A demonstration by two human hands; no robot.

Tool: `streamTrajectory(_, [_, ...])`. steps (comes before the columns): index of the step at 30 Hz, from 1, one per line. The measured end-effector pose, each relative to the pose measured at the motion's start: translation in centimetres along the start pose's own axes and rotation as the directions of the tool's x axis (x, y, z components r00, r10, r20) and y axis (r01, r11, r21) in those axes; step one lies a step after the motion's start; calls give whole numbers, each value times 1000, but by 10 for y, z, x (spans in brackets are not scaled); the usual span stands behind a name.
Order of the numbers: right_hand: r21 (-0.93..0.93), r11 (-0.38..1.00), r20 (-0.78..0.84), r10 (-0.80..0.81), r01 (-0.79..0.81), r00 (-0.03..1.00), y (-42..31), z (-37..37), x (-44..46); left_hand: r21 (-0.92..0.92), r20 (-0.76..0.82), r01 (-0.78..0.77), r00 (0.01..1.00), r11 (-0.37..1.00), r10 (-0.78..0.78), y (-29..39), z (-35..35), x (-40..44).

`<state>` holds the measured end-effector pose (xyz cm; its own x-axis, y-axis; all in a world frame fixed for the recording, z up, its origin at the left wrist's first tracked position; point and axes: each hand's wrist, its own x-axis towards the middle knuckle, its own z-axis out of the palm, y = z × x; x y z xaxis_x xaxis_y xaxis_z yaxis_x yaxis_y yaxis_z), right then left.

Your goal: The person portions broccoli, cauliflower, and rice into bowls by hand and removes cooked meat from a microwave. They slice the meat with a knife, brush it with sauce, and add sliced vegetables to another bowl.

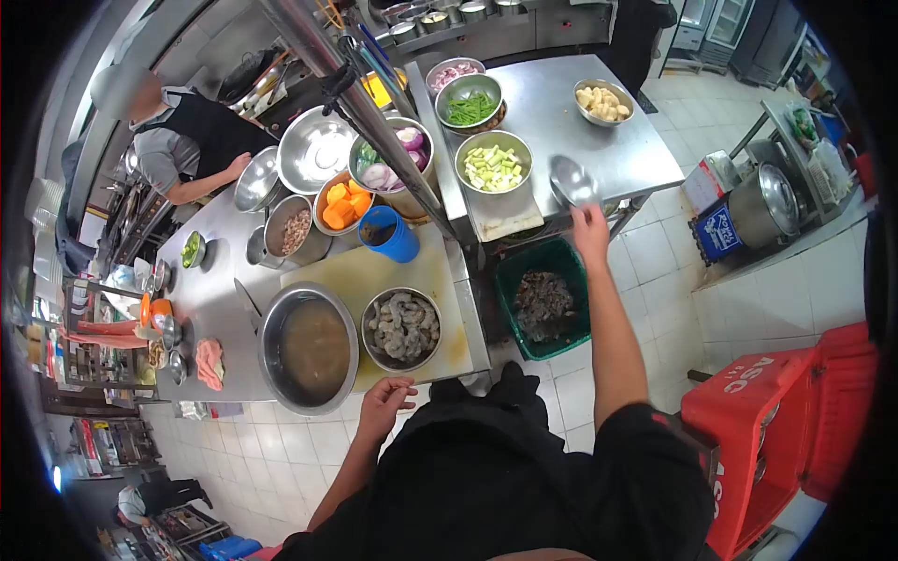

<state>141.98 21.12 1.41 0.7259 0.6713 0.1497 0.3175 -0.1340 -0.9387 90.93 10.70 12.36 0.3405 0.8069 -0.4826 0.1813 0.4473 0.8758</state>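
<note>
My right hand (589,229) reaches over the right-hand steel table and grips the rim of a shiny metal bowl (572,181), which is tilted and slightly blurred. My left hand (386,404) hangs just off the front edge of the left table, its fingers curled, below a bowl of grey shrimp (402,329). Left of the shrimp stands a large basin of cloudy water (309,350). Under my right forearm, a green bin (520,342) on the floor holds dark scraps.
Bowls of cut green vegetable (493,163), green beans (470,107) and pale chunks (603,102) stand on the right table. A blue cup (395,241) and a knife (248,301) lie left. A co-worker (192,140) stands beyond. Red cooler (758,439) at right.
</note>
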Motion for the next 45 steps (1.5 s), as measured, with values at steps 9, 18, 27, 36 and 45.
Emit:
streamTrajectory(9, [827, 265, 396, 353, -496, 848, -71, -81, -203, 95, 208, -103, 975, 990, 81, -7, -34, 5])
streamTrajectory(18, [413, 879, 657, -106, -239, 747, -252, 50, -352, -380, 175, -189, 946, 905, 271, -33, -183, -88])
streamTrajectory(27, [298, 864, 894, -401, 405, 200, -346, 253, -516, -742, -270, -344, 939, 575, 213, -96, -326, -204])
streamTrajectory(36, [563, 697, 824, -435, 444, -362, -409, 382, -595, -713, -654, -563, 749, 419, -106, -190, -401, -242])
streamTrajectory(45, [587, 734, 805, -575, 342, -147, -485, 594, -612, -444, -894, -734, 320, 514, -315, -197, -523, -270])
